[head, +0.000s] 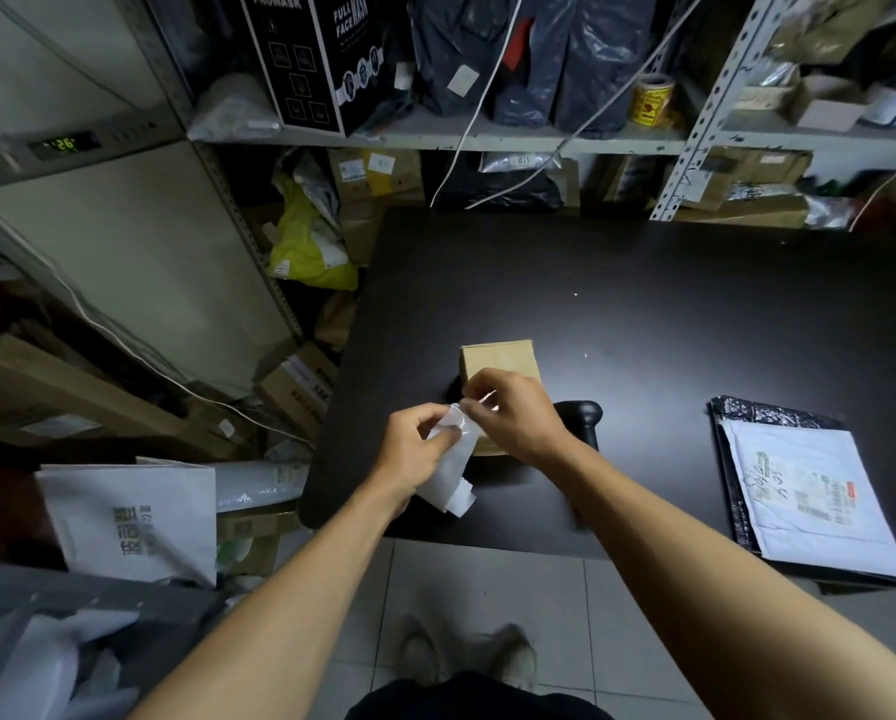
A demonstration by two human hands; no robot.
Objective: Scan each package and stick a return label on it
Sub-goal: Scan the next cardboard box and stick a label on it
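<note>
We hold the label strip [448, 459] in our left hand [409, 449], the grip curled around it, while our right hand [513, 413] pinches its top edge, probably to peel one label off. The cardboard box [498, 361] waits on the table [643, 304] just beyond, ready for sticking. The scanner [583, 413] lies right of it.

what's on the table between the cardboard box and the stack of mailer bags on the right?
Head view: a black handheld scanner lies just right of the cardboard box; beyond it, bare black table up to the mailer bags.
</note>
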